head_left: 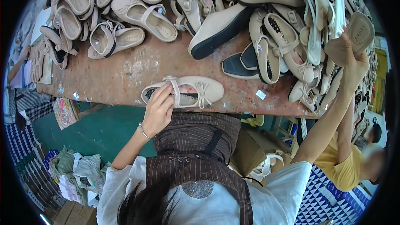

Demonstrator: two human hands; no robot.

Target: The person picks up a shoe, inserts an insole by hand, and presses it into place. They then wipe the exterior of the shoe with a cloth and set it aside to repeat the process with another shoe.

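A beige strapped flat shoe [213,90] with a small bow lies on its sole near the table's front edge, toe to the right. My left hand [158,110] has its fingers bent over the near rim and strap of this shoe, gripping it. Through the opening, the dark inside edge and some reddish marks show. Far to the right, my right hand [355,64] is raised and closed on a beige insole [361,32], whose printed heel end faces up. Beside that hand stand stacks of pale insoles [310,25].
Many beige shoes [139,18] crowd the back of the worn brown table [100,83]. One tilted shoe [216,27] shows its black sole. A small white tag [261,95] lies right of the held shoe. At right, a person in a yellow shirt [339,164] is close by.
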